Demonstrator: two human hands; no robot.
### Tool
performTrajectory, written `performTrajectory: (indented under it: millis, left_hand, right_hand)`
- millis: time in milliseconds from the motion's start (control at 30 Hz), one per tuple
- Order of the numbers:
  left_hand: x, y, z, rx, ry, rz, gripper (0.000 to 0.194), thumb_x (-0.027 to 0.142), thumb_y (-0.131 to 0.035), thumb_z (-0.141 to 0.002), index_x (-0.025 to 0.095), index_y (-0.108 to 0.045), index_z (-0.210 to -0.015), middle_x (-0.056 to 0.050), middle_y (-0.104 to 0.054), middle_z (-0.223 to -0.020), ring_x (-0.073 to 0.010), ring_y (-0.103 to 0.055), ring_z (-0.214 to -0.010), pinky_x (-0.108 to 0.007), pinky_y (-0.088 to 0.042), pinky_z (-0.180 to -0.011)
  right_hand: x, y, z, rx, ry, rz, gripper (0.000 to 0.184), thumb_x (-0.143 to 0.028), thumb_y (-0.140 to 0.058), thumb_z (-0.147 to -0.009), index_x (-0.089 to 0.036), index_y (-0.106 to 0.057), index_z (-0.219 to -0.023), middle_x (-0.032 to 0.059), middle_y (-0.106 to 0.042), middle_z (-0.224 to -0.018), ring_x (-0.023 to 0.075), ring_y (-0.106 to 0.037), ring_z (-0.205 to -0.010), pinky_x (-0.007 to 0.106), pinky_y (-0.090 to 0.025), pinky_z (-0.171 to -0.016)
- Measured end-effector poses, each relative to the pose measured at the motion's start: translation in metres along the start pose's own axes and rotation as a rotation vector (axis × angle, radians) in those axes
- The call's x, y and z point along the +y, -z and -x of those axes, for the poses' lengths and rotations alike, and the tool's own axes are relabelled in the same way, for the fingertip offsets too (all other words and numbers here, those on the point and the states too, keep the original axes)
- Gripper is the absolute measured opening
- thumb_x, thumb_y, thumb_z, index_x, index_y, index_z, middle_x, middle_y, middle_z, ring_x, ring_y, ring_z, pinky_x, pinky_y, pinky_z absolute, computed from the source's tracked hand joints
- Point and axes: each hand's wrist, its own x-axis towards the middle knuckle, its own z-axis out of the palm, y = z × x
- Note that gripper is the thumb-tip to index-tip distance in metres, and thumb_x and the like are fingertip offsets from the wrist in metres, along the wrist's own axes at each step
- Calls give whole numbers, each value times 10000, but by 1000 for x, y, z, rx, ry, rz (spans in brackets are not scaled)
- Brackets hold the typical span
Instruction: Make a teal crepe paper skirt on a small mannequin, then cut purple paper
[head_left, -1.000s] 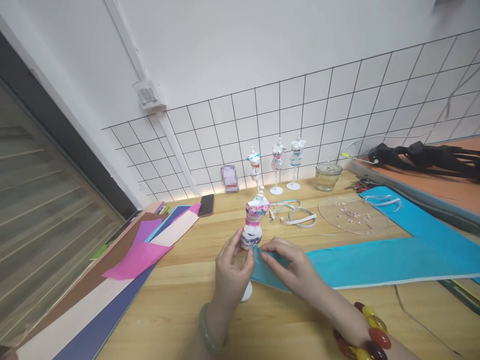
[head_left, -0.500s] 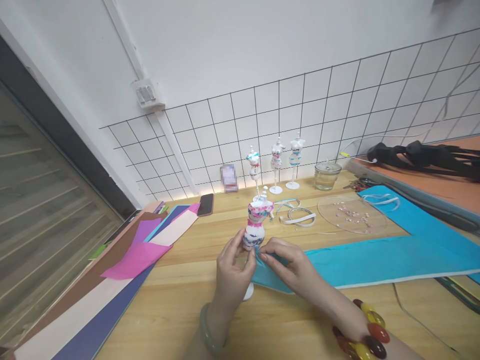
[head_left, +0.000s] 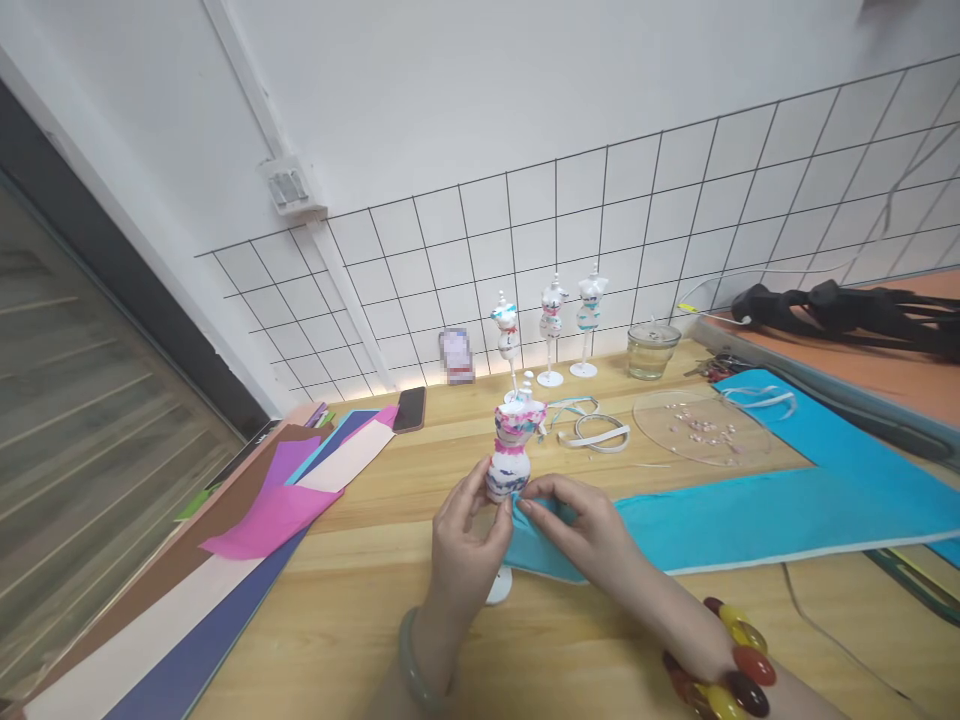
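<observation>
A small white mannequin bust, streaked pink and blue, stands upright on a round base at the middle of the wooden table. My left hand grips its lower body and stem. My right hand pinches the end of a long blue paper strip against the mannequin's hip. The strip runs off to the right across the table.
Coloured paper sheets fan out at left, with a phone behind them. Three more mannequins, a glass jar, white ribbon loops and a clear plate of beads sit at the back. Black cables lie on an orange surface at right.
The hands and mannequin stay almost still. My right fingers have gathered the blue strip's end slightly closer to the mannequin's hip.
</observation>
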Motion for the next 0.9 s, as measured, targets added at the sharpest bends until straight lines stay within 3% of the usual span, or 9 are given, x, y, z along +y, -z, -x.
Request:
performTrajectory:
  millis: [533,900]
  left_hand:
    - [-1,-3,1,32,-39,-25,458,250,-599,-740,189,-519,-1187,-99,-615,-1100,-199,-622,-914,-291,-513,-810]
    - [8,-1,3,-42,16,43,506,258,-592,-747,175,-475,-1232,-118,-561,-1192,-240,-564,-1043,-320,-480,-876]
  right_hand:
    - [2,0,0,52,-49,27,77,-273,-573,-787,-198,-578,-770,18,-655,-738,152,-600,-686,241,-448,-643]
    - [1,0,-1,70,-114,3,102,-292,-592,-766,-197,-574,-734,16,-650,-726,152,-594,-685,253,-455,-645]
